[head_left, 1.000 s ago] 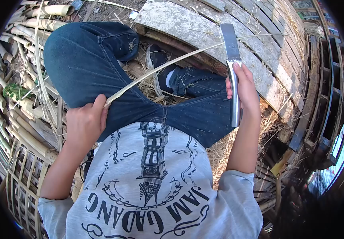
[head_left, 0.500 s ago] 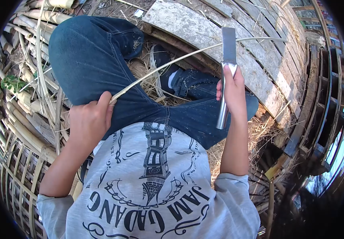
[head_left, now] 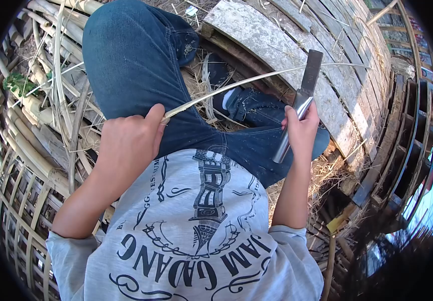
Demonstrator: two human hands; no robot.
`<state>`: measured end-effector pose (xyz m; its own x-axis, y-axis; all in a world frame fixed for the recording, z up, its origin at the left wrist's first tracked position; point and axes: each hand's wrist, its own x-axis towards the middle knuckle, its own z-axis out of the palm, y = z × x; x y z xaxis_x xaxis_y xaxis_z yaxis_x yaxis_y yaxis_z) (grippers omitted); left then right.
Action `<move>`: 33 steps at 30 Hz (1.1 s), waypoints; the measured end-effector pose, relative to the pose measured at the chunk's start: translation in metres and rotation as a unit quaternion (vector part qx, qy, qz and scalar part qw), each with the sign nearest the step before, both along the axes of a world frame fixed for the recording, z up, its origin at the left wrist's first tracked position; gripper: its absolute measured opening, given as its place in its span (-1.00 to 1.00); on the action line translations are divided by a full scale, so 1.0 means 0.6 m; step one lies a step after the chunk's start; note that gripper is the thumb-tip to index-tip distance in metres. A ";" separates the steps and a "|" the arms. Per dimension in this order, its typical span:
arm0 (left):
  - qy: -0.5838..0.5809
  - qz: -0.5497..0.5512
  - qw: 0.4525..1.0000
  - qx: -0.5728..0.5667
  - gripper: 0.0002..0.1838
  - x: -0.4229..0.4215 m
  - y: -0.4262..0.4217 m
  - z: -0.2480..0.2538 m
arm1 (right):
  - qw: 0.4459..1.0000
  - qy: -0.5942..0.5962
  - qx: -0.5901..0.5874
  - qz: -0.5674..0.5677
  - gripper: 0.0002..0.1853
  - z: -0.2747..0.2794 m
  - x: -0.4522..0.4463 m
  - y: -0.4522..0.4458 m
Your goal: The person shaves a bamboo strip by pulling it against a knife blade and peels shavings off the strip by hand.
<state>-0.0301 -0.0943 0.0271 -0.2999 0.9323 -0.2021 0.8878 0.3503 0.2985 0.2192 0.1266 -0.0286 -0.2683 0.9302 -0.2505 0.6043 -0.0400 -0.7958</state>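
Observation:
My left hand (head_left: pixel 128 142) is closed around the near end of a long, thin bamboo strip (head_left: pixel 226 87), above my left thigh. The strip bows up and away to the right, its far end over the wooden slats. In my right hand (head_left: pixel 302 131) is a knife (head_left: pixel 311 72) with a shiny metal tube handle and a broad, square-ended blade. Its blade points away from me, tilted right, and crosses over the strip; whether the two touch I cannot tell. The handle's lower end sticks out below my fist.
Weathered wooden slats (head_left: pixel 261 37) form a low platform in front of my crossed legs. Bamboo poles (head_left: pixel 31 155) and loose strips (head_left: pixel 58 65) lie at left, above a woven bamboo lattice (head_left: pixel 23 220). Straw shavings (head_left: pixel 321 173) lie at right, near a dark slatted wooden structure (head_left: pixel 407 135).
My left hand has shifted right and slightly up with the strip's end. The knife has moved right and slightly down, and its blade now leans right and has turned, looking darker.

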 end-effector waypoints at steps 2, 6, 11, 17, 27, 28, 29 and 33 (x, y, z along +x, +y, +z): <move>-0.011 -0.006 1.000 -0.015 -0.86 -0.001 -0.001 0.007 | 0.998 -0.005 0.024 0.058 -0.74 0.002 -0.013 -0.035; -0.016 -0.028 0.999 -0.010 -0.87 0.004 -0.005 0.006 | 0.979 0.008 0.092 0.182 -0.59 0.057 -0.081 -0.106; -0.019 -0.032 0.999 0.011 -0.88 0.012 -0.007 -0.005 | 0.955 -0.063 0.123 0.261 -0.69 0.048 -0.111 -0.142; -0.017 -0.015 1.000 0.018 -0.88 0.015 -0.016 -0.012 | 0.897 -0.359 0.209 0.148 -0.80 0.042 -0.033 -0.019; -0.064 -0.005 0.998 0.002 -0.85 -0.004 0.003 -0.007 | 0.938 -0.220 0.137 0.230 -0.73 0.038 -0.099 -0.122; -0.069 0.001 0.998 -0.002 -0.84 -0.005 0.001 -0.007 | 0.932 -0.225 0.159 0.237 -0.74 0.030 -0.095 -0.112; -0.070 -0.008 0.997 -0.006 -0.84 -0.004 0.001 -0.008 | 0.924 -0.231 0.182 0.243 -0.75 0.021 -0.088 -0.096; -0.067 -0.008 0.998 0.005 -0.84 0.003 0.012 -0.012 | 0.902 -0.300 0.210 0.228 -0.76 0.029 -0.065 -0.066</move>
<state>-0.0286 -0.0869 0.0201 -0.2555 0.9388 -0.2309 0.8452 0.3329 0.4181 0.1799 0.0873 -0.0110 -0.5802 0.8043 -0.1282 0.8089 0.5505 -0.2066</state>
